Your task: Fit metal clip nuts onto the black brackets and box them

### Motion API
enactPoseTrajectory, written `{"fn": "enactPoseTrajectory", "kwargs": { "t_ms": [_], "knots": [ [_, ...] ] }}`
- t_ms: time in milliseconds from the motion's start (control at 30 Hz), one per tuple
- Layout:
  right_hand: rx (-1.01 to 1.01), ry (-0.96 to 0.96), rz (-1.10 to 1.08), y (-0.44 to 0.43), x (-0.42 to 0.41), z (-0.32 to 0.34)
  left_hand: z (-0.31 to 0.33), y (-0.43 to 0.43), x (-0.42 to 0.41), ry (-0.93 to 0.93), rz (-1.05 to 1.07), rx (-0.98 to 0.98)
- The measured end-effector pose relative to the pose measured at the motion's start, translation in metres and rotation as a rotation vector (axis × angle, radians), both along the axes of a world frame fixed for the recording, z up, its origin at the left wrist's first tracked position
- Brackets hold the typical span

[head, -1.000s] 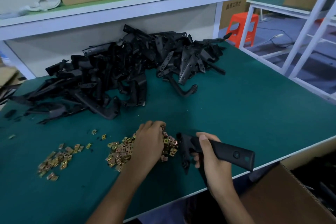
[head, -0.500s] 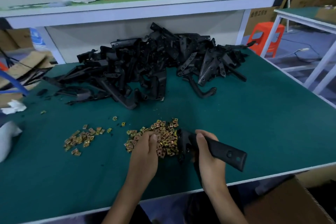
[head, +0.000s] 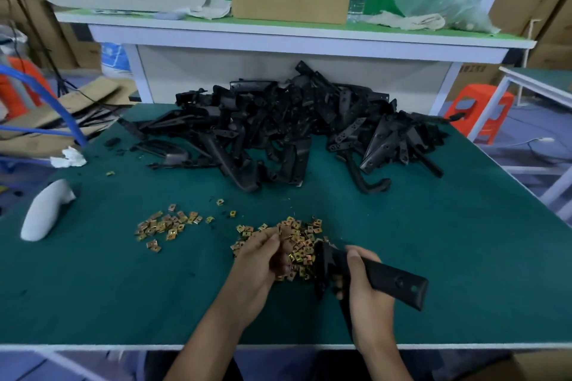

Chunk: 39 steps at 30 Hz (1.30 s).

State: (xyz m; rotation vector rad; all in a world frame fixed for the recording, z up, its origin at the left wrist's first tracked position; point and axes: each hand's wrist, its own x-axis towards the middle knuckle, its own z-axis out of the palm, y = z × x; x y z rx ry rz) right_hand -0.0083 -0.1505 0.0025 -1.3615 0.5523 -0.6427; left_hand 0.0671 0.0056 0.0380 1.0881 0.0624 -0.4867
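The left hand (head: 263,260) has lifted off the clip-nut pile (head: 297,244) near the worktop's front edge, fingers pinched, probably on a nut; the right hand (head: 365,284) still grips the black bracket (head: 387,278) beside it, ready for fitting.

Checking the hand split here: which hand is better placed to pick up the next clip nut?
Left hand: its fingers are already in the clip nut pile. The right hand is gripping the black bracket.

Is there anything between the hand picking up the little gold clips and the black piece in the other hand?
Nothing visible blocks it. The left hand sits on the near clip nut pile, and the bracket in the right hand lies right beside that pile, its end touching the clips.
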Motion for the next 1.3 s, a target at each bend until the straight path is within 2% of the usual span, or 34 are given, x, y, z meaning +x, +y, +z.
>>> {"fn": "enactPoseTrajectory", "kwargs": {
  "t_ms": [67,333,800,933,1133,1200,1300],
  "knots": [
    [-0.009,-0.011,0.003,0.000,0.001,0.000,0.002,0.000,-0.001,-0.021,-0.010,0.026],
    [-0.051,0.015,0.003,-0.001,-0.001,0.002,0.006,0.009,-0.002,-0.228,-0.040,0.413],
    [-0.091,0.044,0.029,-0.001,-0.001,0.001,0.006,0.035,0.020,-0.605,0.152,0.828],
    [-0.095,0.042,0.009,-0.002,0.000,0.000,0.009,0.038,0.028,-0.612,0.088,0.797],
    [-0.115,0.026,0.009,-0.001,-0.001,0.000,0.023,0.047,0.045,-0.716,-0.034,0.890],
    [-0.115,0.037,0.015,-0.003,-0.004,-0.003,0.020,0.048,0.044,-0.642,-0.098,0.858],
    [-0.090,0.042,0.031,-0.005,-0.001,-0.003,0.014,0.040,0.030,-0.441,-0.150,0.637]
  ]
}}
